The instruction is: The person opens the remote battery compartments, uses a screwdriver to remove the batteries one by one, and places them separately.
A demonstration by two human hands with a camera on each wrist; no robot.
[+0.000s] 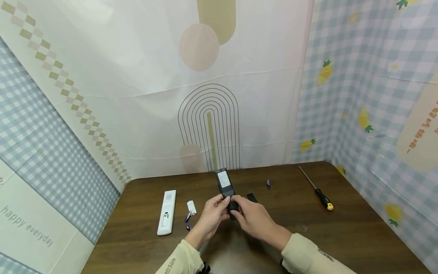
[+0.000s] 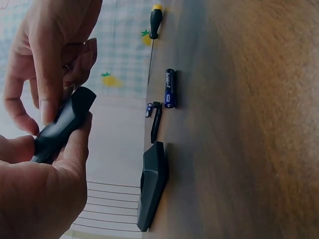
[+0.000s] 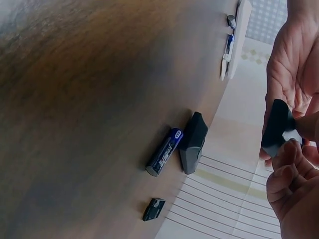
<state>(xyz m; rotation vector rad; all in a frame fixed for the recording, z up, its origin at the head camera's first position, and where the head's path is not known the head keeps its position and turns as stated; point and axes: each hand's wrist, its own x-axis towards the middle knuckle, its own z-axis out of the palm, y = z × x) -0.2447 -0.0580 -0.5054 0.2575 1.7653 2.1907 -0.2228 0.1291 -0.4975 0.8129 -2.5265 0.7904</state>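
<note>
In front of my body both hands hold a dark oblong piece (image 1: 234, 214), like a small remote, with a rounded end. My left hand (image 1: 211, 217) grips it between thumb and fingers, as the left wrist view shows. With thumb and fingers, my right hand (image 1: 254, 219) pinches the same piece. Beyond the hands lies a black device (image 1: 224, 180) with a white label, seen dark and angular in the left wrist view. A blue and black battery (image 3: 164, 152) lies near that device. A small black cover (image 1: 252, 198) is to the right of the hands.
On the left lie a white remote control (image 1: 167, 213) with its back up, a small white cover (image 1: 191, 207) and two batteries (image 1: 188, 217). Another battery (image 1: 268, 183) lies at the back. A screwdriver (image 1: 321, 198) with a black and yellow handle is at the right. Patterned cloth (image 1: 267, 114) hangs behind.
</note>
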